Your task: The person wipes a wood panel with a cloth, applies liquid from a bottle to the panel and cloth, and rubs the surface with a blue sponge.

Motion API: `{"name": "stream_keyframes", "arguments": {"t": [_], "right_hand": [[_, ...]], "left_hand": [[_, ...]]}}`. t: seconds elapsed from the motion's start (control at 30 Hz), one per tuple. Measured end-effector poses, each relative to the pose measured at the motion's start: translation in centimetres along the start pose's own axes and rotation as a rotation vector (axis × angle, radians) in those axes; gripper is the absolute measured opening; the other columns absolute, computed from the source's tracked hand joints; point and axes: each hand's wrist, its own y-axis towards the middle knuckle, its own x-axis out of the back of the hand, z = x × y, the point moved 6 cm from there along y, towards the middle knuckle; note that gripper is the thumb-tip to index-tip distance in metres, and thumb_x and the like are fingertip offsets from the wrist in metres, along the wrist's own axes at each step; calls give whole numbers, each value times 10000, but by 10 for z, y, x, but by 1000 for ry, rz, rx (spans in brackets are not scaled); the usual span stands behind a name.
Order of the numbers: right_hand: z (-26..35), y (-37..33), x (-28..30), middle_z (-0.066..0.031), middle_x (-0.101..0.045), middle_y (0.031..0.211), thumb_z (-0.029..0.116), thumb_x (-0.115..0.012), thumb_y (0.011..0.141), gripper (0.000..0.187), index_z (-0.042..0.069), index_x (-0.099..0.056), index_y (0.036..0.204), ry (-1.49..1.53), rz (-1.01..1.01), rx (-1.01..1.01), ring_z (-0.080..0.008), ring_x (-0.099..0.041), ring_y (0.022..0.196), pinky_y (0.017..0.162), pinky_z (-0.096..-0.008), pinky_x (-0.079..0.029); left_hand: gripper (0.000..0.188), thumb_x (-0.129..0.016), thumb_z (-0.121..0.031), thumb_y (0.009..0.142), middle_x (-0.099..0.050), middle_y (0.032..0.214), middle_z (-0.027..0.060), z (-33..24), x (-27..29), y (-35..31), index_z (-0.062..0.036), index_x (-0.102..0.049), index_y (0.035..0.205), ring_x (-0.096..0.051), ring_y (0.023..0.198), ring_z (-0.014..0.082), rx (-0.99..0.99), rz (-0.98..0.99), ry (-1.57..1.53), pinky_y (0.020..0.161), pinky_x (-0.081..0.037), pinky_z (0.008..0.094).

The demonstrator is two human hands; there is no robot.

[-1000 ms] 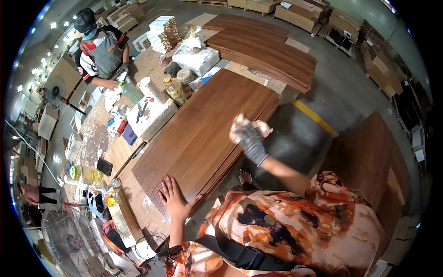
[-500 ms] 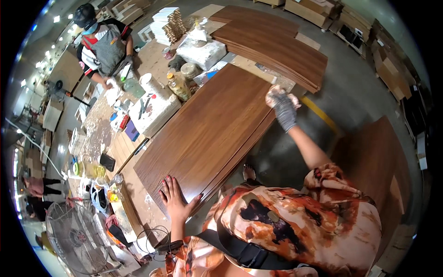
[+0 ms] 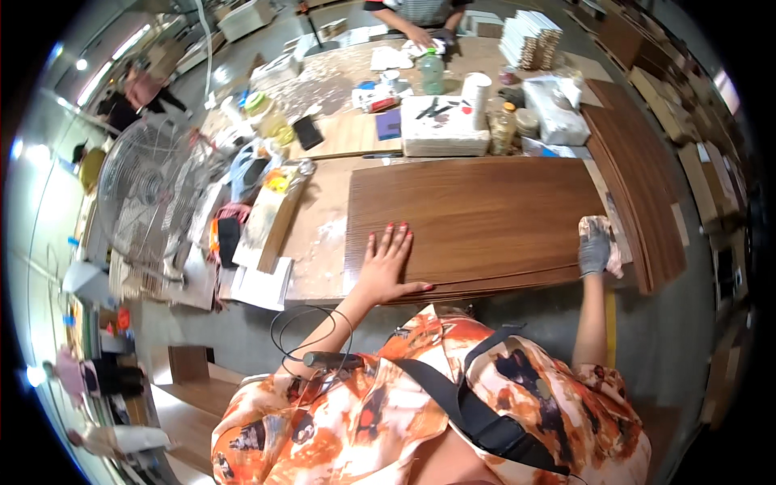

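My left hand [image 3: 390, 265] is bare and lies flat with spread fingers on the near left part of a brown wood-grain panel [image 3: 485, 214]. This panel is the top one of a low stack along the table's near edge. At the panel's right end, my right hand [image 3: 594, 255] wears a grey glove. Its fingers are wrapped round a crumpled pinkish cloth [image 3: 615, 260], which bulges out on both sides of the hand.
More brown panels [image 3: 638, 186] are stacked at the right. Behind my panel stand a white block [image 3: 443, 144], bottles and a paper roll [image 3: 475, 90]. A caged fan [image 3: 149, 182] stands at the left. Across the table, a co-worker's hand [image 3: 419, 35] rests by white cloths.
My view has turned, so the table now runs level across the picture. My left hand stays flat on the panel, and my right hand still holds the cloth at its right end.
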Motion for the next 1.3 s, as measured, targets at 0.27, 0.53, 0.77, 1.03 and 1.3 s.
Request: {"name": "stream_keyframes", "arguments": {"t": [0.27,0.53,0.77,1.03,1.3], "right_hand": [[304,-34,-59,-163,-515,1414,88,-502,942,472,27,-501,1411,-523,146,519,-324,-454,1395,1165,-421,-358],[446,-106,-27,-145,-502,1518,344,-562,976,502,121,-556,1425,100,364,836,-334,-347,1509,1243,-504,-259],[241,-36,-6,-130,-587,1419,207,-530,970,385,111,-640,1326,-175,337,333,-326,-493,1380,1152,-450,-396],[160,-14,1,-129,-582,1402,190,-483,1005,355,110,-631,1317,-497,141,196,-341,-517,1332,1156,-476,-383],[463,-119,-38,-129,-542,1433,271,-553,965,401,164,-632,1343,-19,122,813,-316,-399,1479,1195,-503,-347]], "left_hand": [[1047,-467,-780,937,-165,1747,109,-18,-2,-7,-51,-237,1653,-100,1619,301,-51,41,89,1287,-82,569],[861,-430,-643,1036,-202,1711,231,26,-11,-22,-48,-278,1639,-153,1606,342,245,-27,30,1285,-25,557],[806,-463,-525,1068,-124,1730,227,64,-6,-64,-51,-194,1661,-79,1615,367,323,-36,-141,1261,-15,610],[831,-457,-501,1080,-90,1718,274,91,-34,-59,17,-144,1650,-56,1613,391,370,-54,-309,1257,-59,617],[757,-432,-483,1089,-77,1716,283,105,-25,-50,-42,-192,1656,-84,1602,430,383,34,-192,1252,-106,622]]}}
